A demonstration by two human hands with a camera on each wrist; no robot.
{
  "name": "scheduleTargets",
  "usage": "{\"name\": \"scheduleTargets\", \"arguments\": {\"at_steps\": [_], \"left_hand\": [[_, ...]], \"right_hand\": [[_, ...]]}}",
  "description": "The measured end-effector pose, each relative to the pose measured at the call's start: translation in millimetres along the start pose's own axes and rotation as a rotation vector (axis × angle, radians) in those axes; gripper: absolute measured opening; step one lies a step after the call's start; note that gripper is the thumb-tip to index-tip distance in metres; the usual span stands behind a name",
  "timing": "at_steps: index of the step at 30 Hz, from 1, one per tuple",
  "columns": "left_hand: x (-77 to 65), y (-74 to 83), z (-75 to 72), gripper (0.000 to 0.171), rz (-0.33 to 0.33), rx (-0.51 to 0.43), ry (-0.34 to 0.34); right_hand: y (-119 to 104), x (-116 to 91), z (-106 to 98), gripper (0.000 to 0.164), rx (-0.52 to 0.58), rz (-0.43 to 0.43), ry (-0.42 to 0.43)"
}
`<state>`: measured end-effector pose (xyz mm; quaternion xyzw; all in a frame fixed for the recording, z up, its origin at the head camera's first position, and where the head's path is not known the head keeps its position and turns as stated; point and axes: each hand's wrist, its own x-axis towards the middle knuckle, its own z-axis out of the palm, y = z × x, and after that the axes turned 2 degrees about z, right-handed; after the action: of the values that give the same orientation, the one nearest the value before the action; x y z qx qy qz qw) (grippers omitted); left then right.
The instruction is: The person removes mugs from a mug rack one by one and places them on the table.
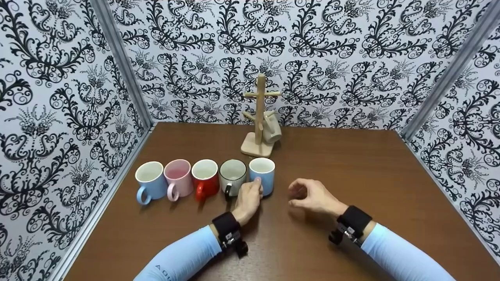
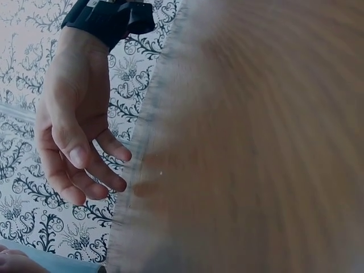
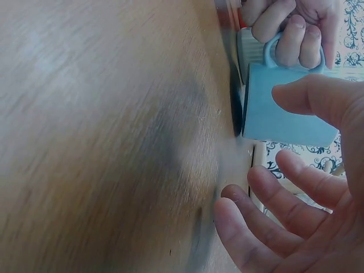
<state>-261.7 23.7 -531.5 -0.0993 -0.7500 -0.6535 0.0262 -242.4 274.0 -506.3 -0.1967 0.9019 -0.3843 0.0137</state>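
My left hand (image 1: pixel 248 197) holds the handle of a light blue mug (image 1: pixel 266 179) at the right end of a row, its thumb against the mug's side. In the right wrist view, the fingers of that hand curl through the mug's handle (image 3: pixel 270 54). My right hand (image 1: pixel 314 195) is to the right of this mug, apart from it, with loosely bent fingers and nothing in its grasp. The left wrist view also shows the right hand (image 2: pixel 74 114) empty, while only a bit of the mug (image 2: pixel 68 264) shows at the lower edge.
To the left stand a ribbed grey-white mug (image 1: pixel 233 179) with a black handle, a red mug (image 1: pixel 206 185), a pink mug (image 1: pixel 179 181) and another blue mug (image 1: pixel 152 185). Behind is a wooden mug tree (image 1: pixel 259 117) with an off-white mug (image 1: pixel 273 128) hanging. Patterned walls (image 1: pixel 332 50) surround the brown table (image 1: pixel 343 156).
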Motion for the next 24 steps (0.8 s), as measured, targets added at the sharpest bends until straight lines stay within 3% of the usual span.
{"name": "scheduleTargets", "arguments": {"at_steps": [6, 15, 24], "left_hand": [[-2.2, -1.1, -0.7, 0.051, -0.019, -0.012, -0.022], [-3.7, -4.1, -1.3, 0.050, -0.154, -0.203, -0.118], [-5.6, -5.6, -2.1, 0.052, -0.239, -0.224, -0.180]], "right_hand": [[-0.8, -0.9, -0.3, 0.042, -0.003, -0.002, -0.003], [-3.5, -0.4, 0.1, 0.042, -0.003, -0.002, -0.001], [-6.0, 0.2, 1.7, 0.040, 0.004, 0.006, -0.004]]}}
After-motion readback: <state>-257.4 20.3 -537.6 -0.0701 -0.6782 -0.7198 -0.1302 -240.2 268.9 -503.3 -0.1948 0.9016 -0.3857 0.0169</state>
